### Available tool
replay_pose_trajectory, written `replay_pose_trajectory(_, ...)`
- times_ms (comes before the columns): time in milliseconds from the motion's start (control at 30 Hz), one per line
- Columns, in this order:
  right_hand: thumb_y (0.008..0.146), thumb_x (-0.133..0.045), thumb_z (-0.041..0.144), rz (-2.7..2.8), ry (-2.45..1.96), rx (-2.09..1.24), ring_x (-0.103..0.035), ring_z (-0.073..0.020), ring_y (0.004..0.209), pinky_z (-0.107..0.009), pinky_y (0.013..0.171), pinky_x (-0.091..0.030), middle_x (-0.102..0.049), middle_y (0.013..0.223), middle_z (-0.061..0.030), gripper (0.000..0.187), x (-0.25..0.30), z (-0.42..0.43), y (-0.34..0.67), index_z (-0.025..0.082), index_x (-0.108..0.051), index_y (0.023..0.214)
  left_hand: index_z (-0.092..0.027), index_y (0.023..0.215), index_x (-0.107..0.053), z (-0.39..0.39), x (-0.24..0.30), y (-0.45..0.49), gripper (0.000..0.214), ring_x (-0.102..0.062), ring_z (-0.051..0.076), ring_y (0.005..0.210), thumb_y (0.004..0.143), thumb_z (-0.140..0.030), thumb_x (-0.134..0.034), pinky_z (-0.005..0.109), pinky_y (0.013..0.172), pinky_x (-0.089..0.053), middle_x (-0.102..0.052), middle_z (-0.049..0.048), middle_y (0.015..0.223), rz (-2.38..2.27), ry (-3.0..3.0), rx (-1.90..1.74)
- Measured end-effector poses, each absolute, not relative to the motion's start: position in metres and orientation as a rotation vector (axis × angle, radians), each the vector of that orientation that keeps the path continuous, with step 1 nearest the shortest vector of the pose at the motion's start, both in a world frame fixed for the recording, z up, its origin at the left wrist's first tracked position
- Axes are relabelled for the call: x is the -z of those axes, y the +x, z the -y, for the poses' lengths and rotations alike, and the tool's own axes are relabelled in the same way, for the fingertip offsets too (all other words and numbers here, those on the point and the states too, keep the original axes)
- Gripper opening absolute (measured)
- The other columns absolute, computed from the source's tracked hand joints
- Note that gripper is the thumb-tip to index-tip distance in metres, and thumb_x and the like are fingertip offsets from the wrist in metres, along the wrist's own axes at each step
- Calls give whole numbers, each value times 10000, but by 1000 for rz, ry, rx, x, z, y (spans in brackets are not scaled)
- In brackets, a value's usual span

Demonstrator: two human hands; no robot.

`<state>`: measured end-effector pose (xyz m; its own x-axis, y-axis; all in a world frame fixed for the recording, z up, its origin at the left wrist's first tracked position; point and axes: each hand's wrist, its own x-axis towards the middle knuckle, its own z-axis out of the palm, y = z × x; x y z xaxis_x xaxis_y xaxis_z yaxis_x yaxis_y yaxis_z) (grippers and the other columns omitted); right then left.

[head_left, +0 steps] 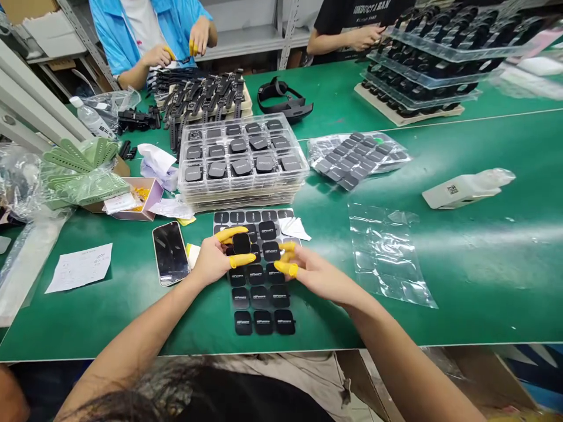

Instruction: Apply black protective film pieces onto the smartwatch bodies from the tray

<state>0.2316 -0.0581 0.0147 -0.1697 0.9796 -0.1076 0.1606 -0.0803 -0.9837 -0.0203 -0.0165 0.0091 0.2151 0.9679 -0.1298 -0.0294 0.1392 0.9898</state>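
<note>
Pinching one black square pad [241,243], left of two hands [214,262]

Matt black plastic pads [255,298], glossy green benchtop [132,328].

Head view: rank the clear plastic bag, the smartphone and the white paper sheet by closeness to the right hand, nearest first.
From the right hand:
1. The clear plastic bag, to its right.
2. The smartphone, to its left.
3. The white paper sheet, farther left, past the smartphone.
</note>
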Motion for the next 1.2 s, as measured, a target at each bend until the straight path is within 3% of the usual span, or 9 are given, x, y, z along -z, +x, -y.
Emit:
replay_pose_trajectory(67,866,-855,444,1397,-1368,-1148,-793,-257,1023,-438,852,-712,-743,1304,-109,521,-14,45,229,283,-719,1343,-198,1170,-855,19,-5,-21,681,-851,304,979,538,-304,-1085,477,960,-712,-885,104,1053,-1117,1203,-988)
replay_pose_trajectory(133,859,-870,449,1393,-1343,-1021,-772,-267,1146,-469,965,-696,-662,1465,-114,574,-12,31,221,304,-689,1385,-199,1182,-849,22,-4,-21,644,-854,302,983,588,-319,-1067,475,963,-716,-888,104,1057,-1139,1247,-1012)
replay_pose_trajectory(267,933,-822,472,1350,-1249,-1033,-813,-235,1026,-467,1000,-690,-784,1251,-73,404,2,19,203,287,-725,1280,-196,1168,-851,26,-5,-24,602,-855,291,933,619,-335,-1055,452,914,-732,-889,97,1036,-1174,1328,-1079)
replay_pose_trajectory(400,950,-825,487,1253,-1213,-941,-835,-240,1056,-457,997,-694,-813,1269,-71,396,15,26,200,302,-726,1286,-186,1179,-847,28,-7,-26,585,-854,286,947,647,-341,-1035,447,935,-729,-889,90,1042,-1232,1369,-1052)
replay_pose_trajectory(600,955,-830,492,1230,-1219,-940,-844,-235,945,-411,838,-709,-867,1113,-57,340,15,29,201,302,-764,1229,-192,1207,-839,29,-4,-26,603,-851,299,967,666,-377,-1027,459,940,-726,-887,92,1072,-1227,1384,-1000)
replay_pose_trajectory(867,816,-922,612,1114,-1262,-1093,-837,-244,974,-440,927,-702,-864,1094,-78,491,14,25,197,261,-797,1135,-193,1228,-835,29,0,-25,652,-843,313,1029,653,-418,-1043,481,975,-714,-874,117,1159,-1204,1327,-980)
replay_pose_trajectory(1067,746,-928,708,1039,-1309,-1199,-791,-207,849,-364,767,-672,-818,924,-47,589,12,22,199,257,-775,1092,-196,1227,-834,28,-1,-26,647,-833,315,1057,647,-390,-1046,506,1016,-694,-867,127,1170,-1239,1340,-1035)
replay_pose_trajectory(1200,739,-917,737,1060,-1329,-1200,-768,-202,839,-367,773,-656,-805,933,-53,572,15,20,200,251,-745,988,-181,1210,-821,25,-1,-25,673,-840,310,1044,614,-382,-1059,500,1018,-693,-879,107,1100,-1175,1207,-1035)
